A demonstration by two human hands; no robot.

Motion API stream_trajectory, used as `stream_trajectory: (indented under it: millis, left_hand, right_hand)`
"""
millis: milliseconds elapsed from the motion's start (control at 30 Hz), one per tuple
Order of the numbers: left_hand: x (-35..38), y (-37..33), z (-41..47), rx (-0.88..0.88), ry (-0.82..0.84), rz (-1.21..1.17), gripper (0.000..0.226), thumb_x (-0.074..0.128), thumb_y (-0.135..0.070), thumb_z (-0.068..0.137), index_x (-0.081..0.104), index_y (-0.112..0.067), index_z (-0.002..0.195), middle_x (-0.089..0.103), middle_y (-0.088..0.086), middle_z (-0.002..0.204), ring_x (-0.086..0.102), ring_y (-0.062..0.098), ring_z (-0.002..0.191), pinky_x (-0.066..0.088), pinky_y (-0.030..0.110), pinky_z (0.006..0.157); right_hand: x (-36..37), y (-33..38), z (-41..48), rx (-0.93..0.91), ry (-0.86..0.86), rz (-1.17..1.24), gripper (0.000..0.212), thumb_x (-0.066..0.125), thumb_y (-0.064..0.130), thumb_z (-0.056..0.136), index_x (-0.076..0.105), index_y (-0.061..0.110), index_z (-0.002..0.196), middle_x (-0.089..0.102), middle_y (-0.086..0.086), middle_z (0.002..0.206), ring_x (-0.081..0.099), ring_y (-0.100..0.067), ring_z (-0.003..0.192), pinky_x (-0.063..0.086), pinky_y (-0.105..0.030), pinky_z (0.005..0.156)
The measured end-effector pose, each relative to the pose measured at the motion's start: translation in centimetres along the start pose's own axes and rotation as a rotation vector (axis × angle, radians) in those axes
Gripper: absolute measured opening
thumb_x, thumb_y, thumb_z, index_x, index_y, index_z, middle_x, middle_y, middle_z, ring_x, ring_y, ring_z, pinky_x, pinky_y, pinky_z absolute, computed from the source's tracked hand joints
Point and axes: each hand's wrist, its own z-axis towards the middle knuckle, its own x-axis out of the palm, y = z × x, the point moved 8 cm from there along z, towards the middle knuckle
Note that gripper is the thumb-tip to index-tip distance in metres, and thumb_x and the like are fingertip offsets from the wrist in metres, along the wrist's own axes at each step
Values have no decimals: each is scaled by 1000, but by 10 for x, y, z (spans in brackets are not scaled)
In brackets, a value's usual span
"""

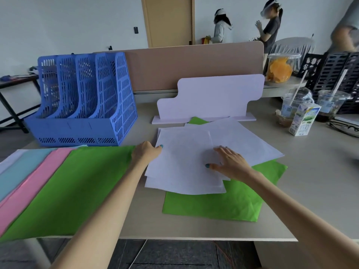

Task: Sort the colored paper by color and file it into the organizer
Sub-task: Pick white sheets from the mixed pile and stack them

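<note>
Several white sheets (pixel 182 162) lie in a loose pile on the desk, over a green sheet (pixel 223 204). My left hand (pixel 146 152) pinches the left edge of the white pile, thumb on top. My right hand (pixel 229 162) rests flat on the pile with fingers spread. To the left lie sorted sheets side by side: green (pixel 77 185), pink (pixel 33 183), light blue (pixel 17 169) and white (pixel 8 160). The blue slotted organizer (pixel 83 100) stands at the back left, and I see no paper in its compartments.
A white shaped board (pixel 211 96) stands behind the pile, before a tan desk divider (pixel 184 66). At the right are a milk carton (pixel 304 119), two plastic cups with straws (pixel 293 107), a jar of orange snacks (pixel 279 67) and black organizers (pixel 334 74). People stand in the background.
</note>
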Motion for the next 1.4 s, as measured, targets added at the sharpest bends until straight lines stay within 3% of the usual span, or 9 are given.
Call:
stream_trajectory:
  millis: [233, 367, 533, 633, 767, 933, 1033, 1133, 1400]
  left_hand:
    - [26, 15, -1, -53, 259, -614, 32, 75, -36, 69, 59, -8, 74, 68, 2, 79, 68, 24, 79, 53, 30, 76]
    - [10, 4, -10, 105, 138, -591, 41, 68, -27, 81, 38, -17, 56, 37, -7, 48, 40, 16, 50, 25, 24, 53]
    - [-1, 10, -8, 166, 72, -690, 8, 51, -23, 93, 55, -16, 92, 57, 1, 90, 54, 20, 83, 41, 31, 71]
    - [3, 15, -9, 112, 97, -850, 15, 50, -17, 96, 57, -16, 109, 60, 4, 109, 55, 23, 100, 43, 34, 86]
    - [13, 15, -13, 41, 120, -949, 29, 50, -15, 97, 54, -9, 126, 57, 3, 116, 52, 21, 104, 40, 30, 87]
    - [12, 13, -13, -5, 48, -1003, 23, 49, -15, 98, 54, -10, 120, 57, 4, 117, 51, 22, 102, 39, 30, 85]
    - [14, 10, -13, 1, 90, -952, 28, 51, -20, 96, 54, -9, 122, 57, 2, 121, 52, 21, 107, 41, 32, 89]
    - [21, 4, -12, 3, 152, -923, 37, 51, -23, 96, 51, -7, 130, 56, 5, 128, 54, 24, 112, 43, 36, 93]
    - [34, -45, -14, 83, 254, -919, 29, 47, -14, 98, 55, -5, 125, 59, 9, 114, 54, 22, 100, 41, 28, 83]
  right_hand:
    - [-9, 5, -9, 57, -54, 19, 79, 51, 65, 84, 30, 21, 146, 33, 1, 152, 32, -16, 139, 25, -30, 110]
    - [-21, 0, -13, 23, -102, 110, 53, 48, 51, 93, 42, 22, 136, 50, -3, 140, 50, -25, 123, 40, -35, 99]
    - [-32, -32, -18, 123, -133, 104, 45, 37, 42, 100, 42, 18, 137, 52, -6, 139, 51, -27, 123, 38, -36, 98]
    - [-34, -39, -19, 125, -174, 224, 33, 42, 37, 99, 51, 21, 126, 64, -4, 125, 59, -28, 111, 47, -35, 86]
    - [-46, -51, -24, 160, -285, 154, 31, 41, 35, 99, 54, 19, 122, 67, -6, 118, 61, -30, 107, 45, -35, 84]
    - [-43, -49, -27, 122, -255, 204, 24, 44, 29, 97, 56, 24, 117, 69, 3, 115, 63, -27, 102, 47, -34, 78]
    - [-54, -56, -27, 182, -319, 124, 31, 36, 32, 100, 52, 19, 123, 69, -10, 111, 61, -34, 102, 43, -36, 79]
    - [-41, -62, -27, 235, -180, 130, 37, 31, 36, 102, 46, 16, 129, 64, -17, 118, 56, -36, 109, 38, -36, 84]
    - [-32, -38, -19, 95, -120, 312, 36, 38, 33, 101, 44, 21, 135, 59, 2, 132, 58, -25, 112, 38, -28, 78]
